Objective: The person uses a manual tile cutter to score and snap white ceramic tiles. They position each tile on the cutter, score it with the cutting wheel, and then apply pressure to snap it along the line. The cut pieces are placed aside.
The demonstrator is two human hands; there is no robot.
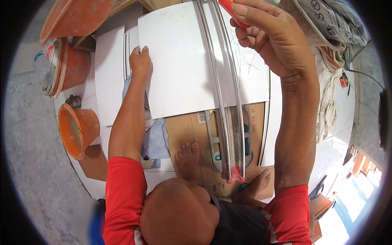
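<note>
A large white tile [175, 61] lies under the two metal rails of a manual tile cutter [225, 118]. The cutter's red end piece [235, 174] sits between my feet. At the tile's left edge, my left hand [140, 60] is closed, gripping it with the fingertips partly hidden. High on the right, my right hand [271, 34] is closed around a red handle [234, 16], thumb along its top. The handle's far end is cut off by the picture's upper edge. Pencil-like marks cross the tile's surface right of the rails.
Flattened cardboard [183, 126] lies under the cutter. Another white tile [108, 77] and a bluish cloth [157, 136] are on the left. Farther left stand an orange bucket [79, 128] and a reddish bucket [75, 65]. A light cloth [326, 102] and a tape measure [344, 79] lie right.
</note>
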